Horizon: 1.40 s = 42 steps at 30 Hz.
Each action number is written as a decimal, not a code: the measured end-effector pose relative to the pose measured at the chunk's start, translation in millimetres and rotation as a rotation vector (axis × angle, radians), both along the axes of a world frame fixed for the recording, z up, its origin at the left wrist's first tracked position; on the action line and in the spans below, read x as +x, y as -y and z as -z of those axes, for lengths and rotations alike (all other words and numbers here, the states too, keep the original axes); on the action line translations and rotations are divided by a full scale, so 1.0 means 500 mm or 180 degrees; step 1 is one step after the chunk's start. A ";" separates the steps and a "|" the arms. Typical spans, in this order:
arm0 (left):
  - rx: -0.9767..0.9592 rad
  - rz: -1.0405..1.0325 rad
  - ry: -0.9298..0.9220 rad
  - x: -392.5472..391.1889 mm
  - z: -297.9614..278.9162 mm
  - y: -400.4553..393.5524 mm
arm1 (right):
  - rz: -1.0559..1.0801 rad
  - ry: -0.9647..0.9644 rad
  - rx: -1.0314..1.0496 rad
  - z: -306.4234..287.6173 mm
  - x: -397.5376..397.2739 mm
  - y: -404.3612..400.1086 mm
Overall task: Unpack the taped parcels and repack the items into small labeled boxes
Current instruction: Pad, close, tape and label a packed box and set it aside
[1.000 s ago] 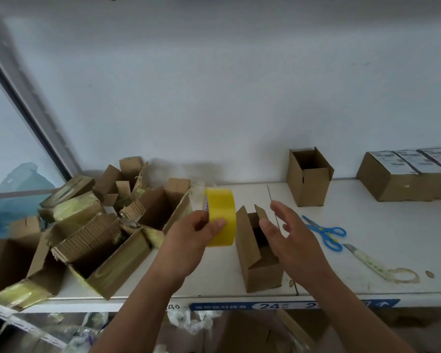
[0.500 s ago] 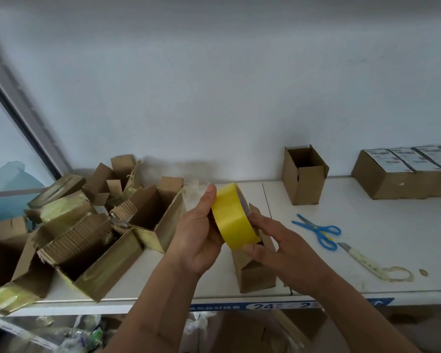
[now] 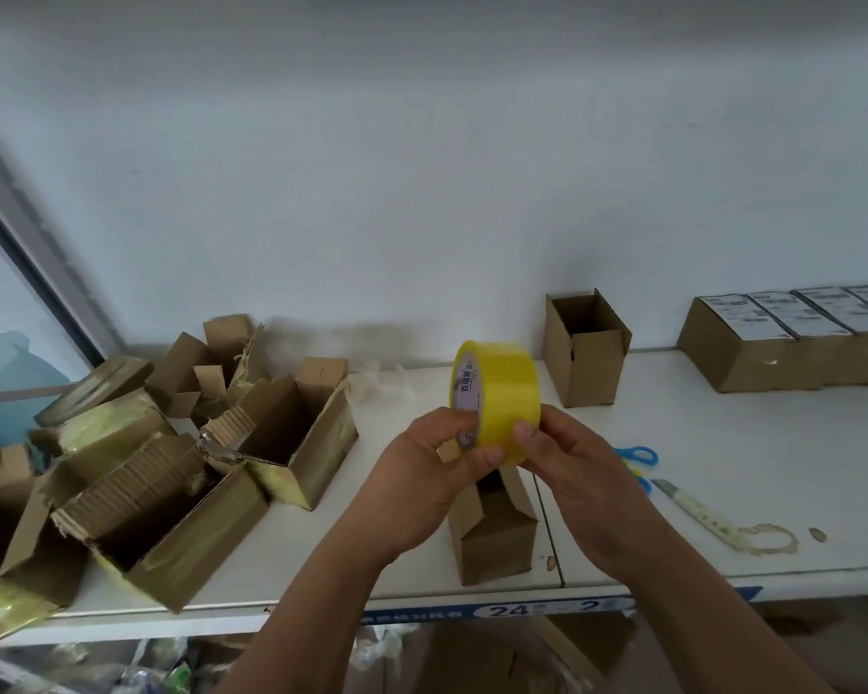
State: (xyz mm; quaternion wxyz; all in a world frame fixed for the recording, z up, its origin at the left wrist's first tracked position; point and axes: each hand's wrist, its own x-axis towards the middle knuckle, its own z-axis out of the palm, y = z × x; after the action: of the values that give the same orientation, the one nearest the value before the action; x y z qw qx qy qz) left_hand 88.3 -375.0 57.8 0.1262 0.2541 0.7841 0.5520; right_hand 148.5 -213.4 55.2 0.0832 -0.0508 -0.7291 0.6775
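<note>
A yellow tape roll (image 3: 502, 388) is held upright above the shelf, in front of me. My left hand (image 3: 422, 473) grips its lower left side, fingers curled into the core. My right hand (image 3: 572, 468) pinches the roll's lower right edge with thumb on the tape face. Directly under the roll a small brown box (image 3: 497, 538) stands on the white shelf (image 3: 772, 468), its top mostly hidden by my hands. A second small open box (image 3: 585, 350) stands upright against the wall. Several small labeled boxes (image 3: 782, 343) sit in a row at the far right.
Opened, torn parcels with yellow tape (image 3: 171, 458) pile up on the shelf's left half. Blue-handled scissors (image 3: 637, 460) and a utility knife (image 3: 697, 513) lie right of my hands, beside a dried ring stain. Plastic-wrapped items lie below the shelf edge.
My right hand came from open air onto the roll and now pinches it. Both hands turned the roll from tilted to upright and lifted it slightly above the small box.
</note>
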 end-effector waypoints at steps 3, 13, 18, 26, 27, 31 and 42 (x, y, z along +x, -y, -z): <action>-0.0041 -0.0258 -0.0147 -0.004 -0.003 0.002 | -0.0098 0.0011 0.0157 0.002 0.004 -0.007; -0.0052 -0.0611 -0.0973 -0.005 -0.015 -0.008 | -0.0406 0.0145 0.0647 0.015 0.007 -0.022; -0.0109 -0.0822 -0.1494 -0.010 0.002 -0.009 | -0.0399 0.0197 0.0919 0.022 0.002 -0.020; -0.0141 -0.0966 -0.1514 -0.013 -0.004 -0.001 | -0.0427 0.0228 0.1348 0.017 -0.001 -0.018; -0.0131 -0.0963 -0.1560 -0.014 -0.003 0.000 | -0.0427 0.0254 0.1386 0.019 -0.001 -0.019; -0.0082 -0.1017 -0.1579 -0.017 -0.005 0.001 | -0.0543 0.0236 0.1570 0.023 0.001 -0.018; -0.0120 -0.0848 -0.1358 -0.020 -0.024 0.002 | -0.0663 0.0113 0.2032 0.024 0.004 -0.017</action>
State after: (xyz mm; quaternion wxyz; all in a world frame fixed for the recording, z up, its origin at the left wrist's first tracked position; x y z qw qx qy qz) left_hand 78.2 -375.9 69.6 -0.1113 0.2569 0.8297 0.4829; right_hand 150.6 -204.7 42.9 0.0125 0.0407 -0.9071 0.4187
